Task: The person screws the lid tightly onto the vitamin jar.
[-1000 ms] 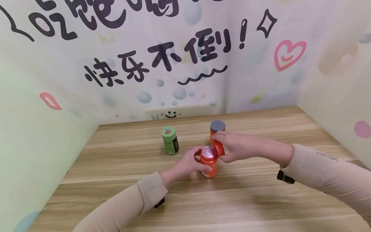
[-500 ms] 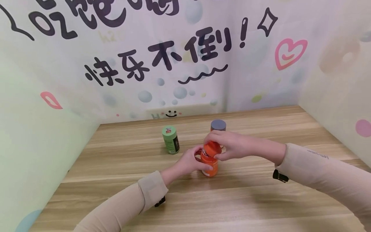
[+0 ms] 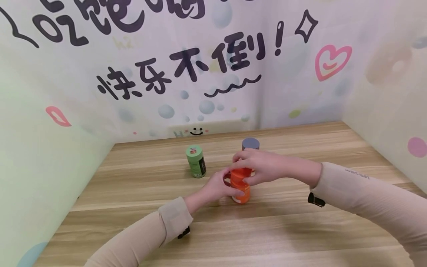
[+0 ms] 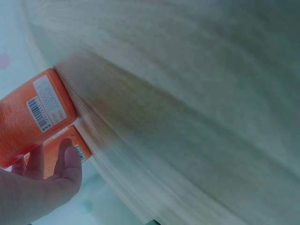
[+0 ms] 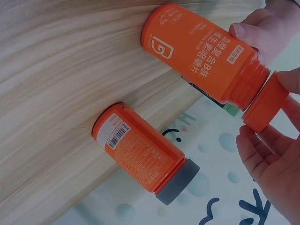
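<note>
An orange bottle stands upright on the wooden table, its side gripped by my left hand. My right hand pinches an orange screw cap between thumb and fingers at the bottle's mouth. In the right wrist view, threads show on the neck below the cap, and a thin dark line lies between cap and neck. Whether the cap sits fully on the rim, I cannot tell. The left wrist view shows the held bottle's barcode label up close, with my left fingers partly behind the bottle.
A second orange bottle with a grey cap stands just behind my right hand, partly hidden by it. Farther left stands a green bottle with a green lid. A printed cloth wall rises along the table's back edge.
The orange cap has come from beside the bottle, over its mouth, down onto the neck, covering the silver seal. My right hand has moved left with it; my left hand stays put.
</note>
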`<state>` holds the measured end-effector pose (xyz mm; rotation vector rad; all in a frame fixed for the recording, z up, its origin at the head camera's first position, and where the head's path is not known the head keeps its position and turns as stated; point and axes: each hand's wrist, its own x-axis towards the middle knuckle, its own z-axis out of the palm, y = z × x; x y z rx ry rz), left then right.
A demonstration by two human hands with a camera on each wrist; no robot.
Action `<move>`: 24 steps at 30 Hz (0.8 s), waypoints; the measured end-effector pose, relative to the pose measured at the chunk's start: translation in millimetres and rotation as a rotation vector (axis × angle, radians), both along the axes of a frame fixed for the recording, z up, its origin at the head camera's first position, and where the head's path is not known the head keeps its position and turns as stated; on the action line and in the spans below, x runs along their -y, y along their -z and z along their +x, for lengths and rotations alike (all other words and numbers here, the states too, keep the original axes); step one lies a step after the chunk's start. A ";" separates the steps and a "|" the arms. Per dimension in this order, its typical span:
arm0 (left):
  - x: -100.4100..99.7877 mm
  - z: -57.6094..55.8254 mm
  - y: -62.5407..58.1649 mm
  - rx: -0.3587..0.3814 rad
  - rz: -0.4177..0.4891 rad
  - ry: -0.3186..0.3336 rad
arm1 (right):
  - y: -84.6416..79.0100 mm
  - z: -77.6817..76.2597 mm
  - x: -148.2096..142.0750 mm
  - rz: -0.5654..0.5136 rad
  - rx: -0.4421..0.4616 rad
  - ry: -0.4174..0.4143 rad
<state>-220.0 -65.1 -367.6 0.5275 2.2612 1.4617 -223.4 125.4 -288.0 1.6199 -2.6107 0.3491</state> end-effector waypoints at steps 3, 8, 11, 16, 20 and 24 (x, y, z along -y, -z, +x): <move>0.3 -0.1 0.1 0.003 0.007 0.002 | 0.3 -0.1 0.5 0.011 0.006 0.002; 0.6 -0.2 -0.2 0.006 0.003 0.000 | 0.8 -0.2 0.3 0.026 0.020 -0.004; 0.5 0.0 -0.7 0.004 -0.007 0.000 | 0.9 -0.2 0.5 0.031 0.017 -0.012; 0.4 0.2 -1.9 0.007 -0.004 0.003 | 1.2 -0.7 0.8 0.030 -0.001 -0.021; 0.7 0.3 -2.1 0.017 0.010 0.004 | 2.7 -1.1 0.7 0.025 -0.005 -0.030; 0.8 0.2 -2.0 0.022 0.012 0.008 | 5.2 -1.5 0.5 0.022 -0.001 -0.034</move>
